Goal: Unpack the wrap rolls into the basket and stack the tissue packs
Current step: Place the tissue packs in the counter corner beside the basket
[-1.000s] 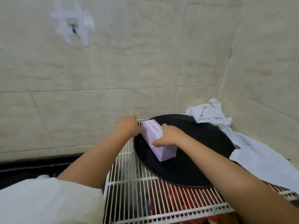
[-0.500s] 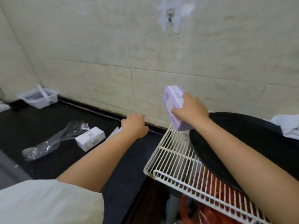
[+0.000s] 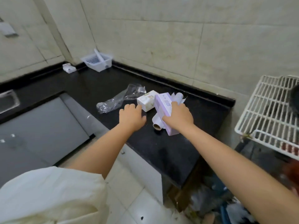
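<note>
My right hand grips a long lilac wrap box and holds it low over the black counter. Under the box lies a white wrap roll with its cardboard core end facing me; its far end shows past the box. A white tissue pack sits just left of the box. My left hand hovers beside the tissue pack with fingers loosely curled and nothing in it. A white plastic basket stands at the far back of the counter against the wall.
A crumpled clear plastic wrapper lies left of the tissue pack. A white wire rack with a dark pan stands at the right. A grey hob panel fills the left, and a small white object sits near the basket.
The view swung left from the wire rack to the counter. My right hand carried the lilac box off the dark pan and down over the wrap roll; my left hand left the rack and reached the tissue pack.
</note>
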Tool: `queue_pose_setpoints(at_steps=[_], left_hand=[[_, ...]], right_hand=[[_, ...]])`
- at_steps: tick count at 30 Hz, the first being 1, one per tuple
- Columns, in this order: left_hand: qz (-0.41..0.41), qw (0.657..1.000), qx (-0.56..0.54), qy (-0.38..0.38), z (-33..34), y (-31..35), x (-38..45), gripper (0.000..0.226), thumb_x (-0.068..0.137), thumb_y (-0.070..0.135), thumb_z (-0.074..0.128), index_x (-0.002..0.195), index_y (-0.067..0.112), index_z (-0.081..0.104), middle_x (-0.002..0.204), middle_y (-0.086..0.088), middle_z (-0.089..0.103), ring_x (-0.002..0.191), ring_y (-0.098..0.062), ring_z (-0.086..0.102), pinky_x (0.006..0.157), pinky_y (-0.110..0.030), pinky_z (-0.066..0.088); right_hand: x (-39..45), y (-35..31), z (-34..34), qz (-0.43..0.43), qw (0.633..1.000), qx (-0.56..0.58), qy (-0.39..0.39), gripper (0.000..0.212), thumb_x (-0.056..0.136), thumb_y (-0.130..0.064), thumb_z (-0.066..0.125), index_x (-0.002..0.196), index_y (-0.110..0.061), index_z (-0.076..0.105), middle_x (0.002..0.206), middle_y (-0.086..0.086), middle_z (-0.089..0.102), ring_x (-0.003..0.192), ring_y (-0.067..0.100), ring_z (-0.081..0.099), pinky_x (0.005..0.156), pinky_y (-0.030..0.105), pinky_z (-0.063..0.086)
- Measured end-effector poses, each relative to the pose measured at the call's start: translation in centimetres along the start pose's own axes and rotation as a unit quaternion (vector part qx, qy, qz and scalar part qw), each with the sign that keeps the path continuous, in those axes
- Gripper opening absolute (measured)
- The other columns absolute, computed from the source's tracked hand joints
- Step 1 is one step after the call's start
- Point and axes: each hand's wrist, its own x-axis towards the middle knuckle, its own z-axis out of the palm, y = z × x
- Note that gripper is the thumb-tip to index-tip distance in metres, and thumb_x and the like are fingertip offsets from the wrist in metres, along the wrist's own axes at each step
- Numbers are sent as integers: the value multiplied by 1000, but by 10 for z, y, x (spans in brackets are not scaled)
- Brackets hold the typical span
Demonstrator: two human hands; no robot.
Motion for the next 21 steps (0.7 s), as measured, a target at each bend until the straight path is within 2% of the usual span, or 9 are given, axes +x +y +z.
queue_pose_setpoints(at_steps=[6,9,14,21], left_hand=[[8,997,-7,-73,52,-94,-3,42,92,36,46,125,12,46,131,-11,50,124,-30,42,99,-42,38],[10,995,-19,-98,69,-135,1,39,92,35,45,124,12,47,130,-11,50,124,-29,41,101,-41,37],[10,992,-37,-122,82,-180,24,38,93,35,44,124,12,46,129,-11,50,122,-29,42,101,-40,37],[48,988,-38,-144,99,-202,87,46,93,35,44,134,13,41,135,-11,47,128,-30,39,104,-43,36]], right_hand=[[-11,-42,107,41,997,-35,-49,53,81,-35,58,126,-12,38,121,16,47,109,33,47,72,33,37],[-6,-63,143,49,995,-43,-71,56,82,-34,58,129,-12,36,125,15,45,113,33,44,81,36,42],[15,-88,179,74,993,-36,-80,57,81,-32,58,128,-11,34,119,15,46,106,31,47,72,33,38],[63,-95,203,86,990,-83,-79,58,84,-34,55,132,-12,32,118,16,46,105,31,48,80,35,45]])
